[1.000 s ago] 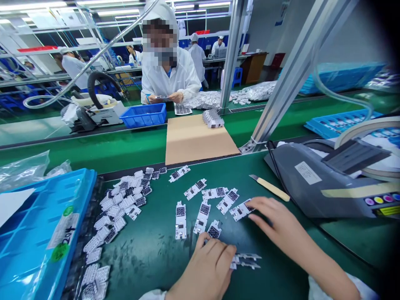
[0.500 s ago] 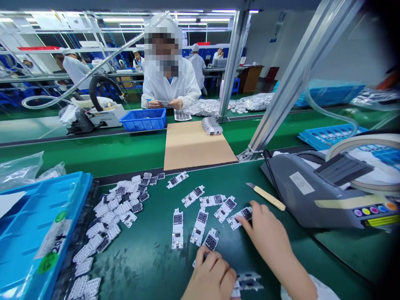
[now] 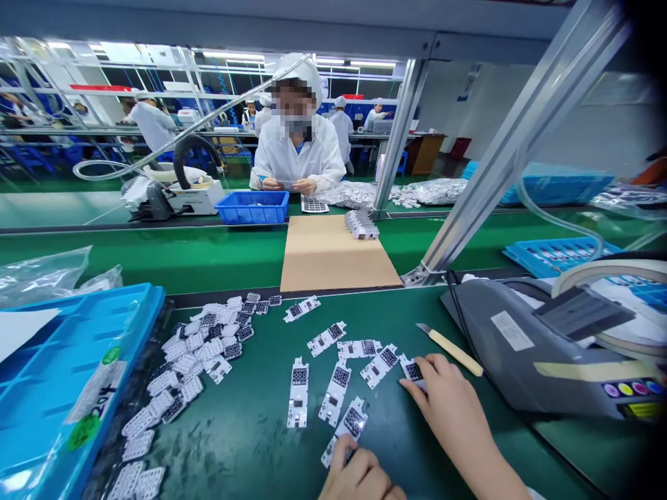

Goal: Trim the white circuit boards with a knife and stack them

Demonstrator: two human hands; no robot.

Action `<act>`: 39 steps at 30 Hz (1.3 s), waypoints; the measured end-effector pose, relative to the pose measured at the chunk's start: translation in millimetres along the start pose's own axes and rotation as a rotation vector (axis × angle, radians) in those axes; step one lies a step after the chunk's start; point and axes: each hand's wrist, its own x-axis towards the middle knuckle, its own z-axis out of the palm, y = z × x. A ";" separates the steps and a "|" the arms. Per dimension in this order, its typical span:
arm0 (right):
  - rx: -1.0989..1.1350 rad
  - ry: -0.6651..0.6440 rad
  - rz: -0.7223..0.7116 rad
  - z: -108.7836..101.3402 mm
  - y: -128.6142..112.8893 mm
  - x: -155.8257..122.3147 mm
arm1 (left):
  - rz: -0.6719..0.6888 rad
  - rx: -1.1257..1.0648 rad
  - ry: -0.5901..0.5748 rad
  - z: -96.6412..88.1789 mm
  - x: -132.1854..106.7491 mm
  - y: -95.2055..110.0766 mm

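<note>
Several small white circuit pieces with black squares lie spread on the dark green mat (image 3: pixel 250 430). My right hand (image 3: pixel 442 403) rests on the mat, its fingers curled over one piece (image 3: pixel 414 370) at the right end of the row. My left hand (image 3: pixel 359 476) is at the bottom edge, fingers bent, its fingertips pinching the lower end of another piece (image 3: pixel 347 428). Two more pieces (image 3: pixel 298 391) (image 3: pixel 335 382) lie just left of it. A heap of the same pieces (image 3: pixel 201 354) runs along the mat's left side.
A blue tray (image 3: pixel 57 389) sits at the left. A wooden-handled knife (image 3: pixel 451 339) lies beside a grey tape dispenser (image 3: pixel 542 347) at the right. A cardboard sheet (image 3: pixel 328 257) rides the green belt. A person in white works across the belt behind a blue bin (image 3: pixel 253 206).
The camera tilted upward. My right hand drew back and curled onto the rightmost piece. My left hand slid down toward the bottom edge, and the thin strips beside it dropped out of view.
</note>
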 end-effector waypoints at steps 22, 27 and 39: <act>0.631 -0.722 -0.188 -50.6 -27.7 -47.9 | 0.018 0.014 -0.297 -43.3 27.0 6.2; 0.285 -0.457 -0.139 -46.9 -51.5 -22.2 | 0.020 -0.023 -0.357 -40.3 23.5 8.2; 0.055 -0.241 -0.169 -22.9 -76.9 -10.3 | 0.024 -0.060 -0.399 -39.2 20.5 11.1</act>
